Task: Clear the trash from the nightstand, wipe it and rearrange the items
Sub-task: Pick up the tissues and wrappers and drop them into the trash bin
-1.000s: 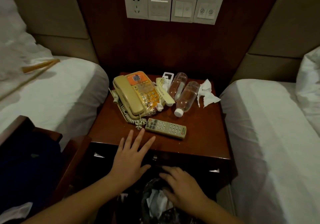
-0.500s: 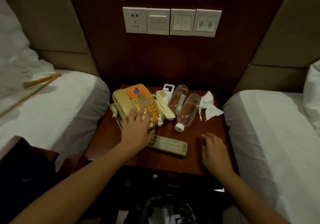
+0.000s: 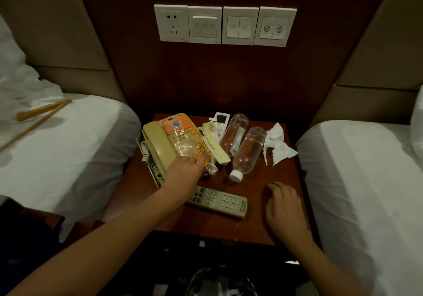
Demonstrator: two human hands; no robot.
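The surface (image 3: pixel 256 206) is showing as polished reddish wood with a soft sheen. On the beige plastic phone (image 3: pixel 160 144) a crinkled clear wrapper (image 3: pixel 186 143) is glinting; right of the phone two clear plastic bottles (image 3: pixel 248 151) are gleaming, and past them crumpled white tissue (image 3: pixel 277 144) is looking matt.

Two bare forearms and hands show, with no sleeve anywhere along either arm up to the picture's lower edge. The left hand (image 3: pixel 185 170), nearer the phone (image 3: pixel 164 142), wears no ring, watch or band that can be seen; its fingertips are hidden. The right hand (image 3: pixel 283 200), farther from the phone, is likewise unadorned at fingers and wrist, its nails short and plain. Neither hand wears a glove. The dim light hides any finer marks.
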